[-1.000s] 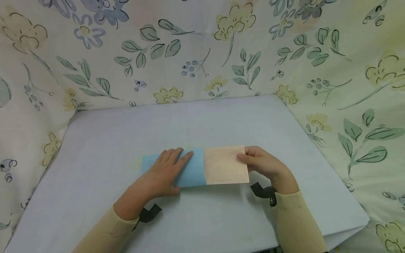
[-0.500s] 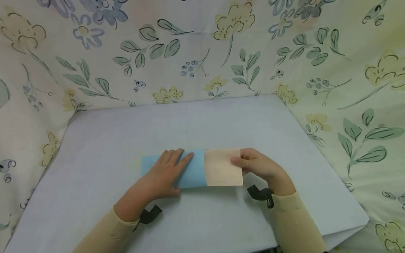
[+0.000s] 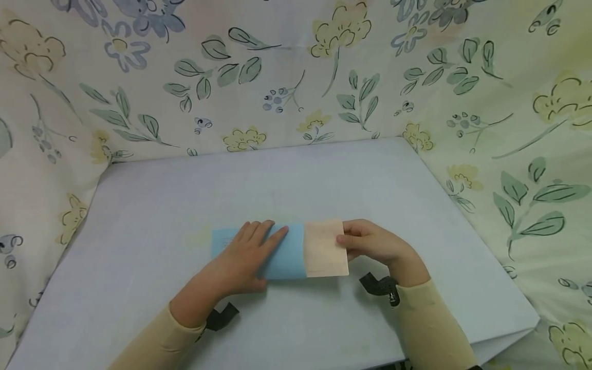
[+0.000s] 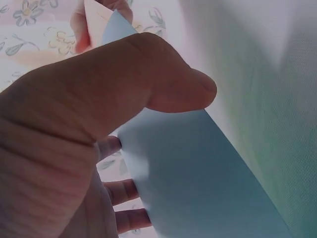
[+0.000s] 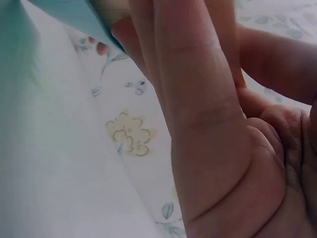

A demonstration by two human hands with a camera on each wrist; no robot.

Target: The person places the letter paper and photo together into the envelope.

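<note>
A blue paper envelope lies lengthwise in front of me, a cream card sticking out of its right end. My left hand holds the envelope from above, fingers spread across it toward the far edge and thumb by the near edge. In the left wrist view the thumb crosses the blue paper, with several fingertips along its other edge. My right hand pinches the card's right end, thumb on top. The card's left part is hidden inside the envelope. Fingers fill the right wrist view.
A white-covered table lies under both hands. Floral cloth hangs behind it and along both sides. Black straps stick out at the wrists, by the beige sleeves.
My right hand has moved left with the card, and less of the cream shows outside the envelope. My left hand and the envelope have shifted slightly right and toward me.
</note>
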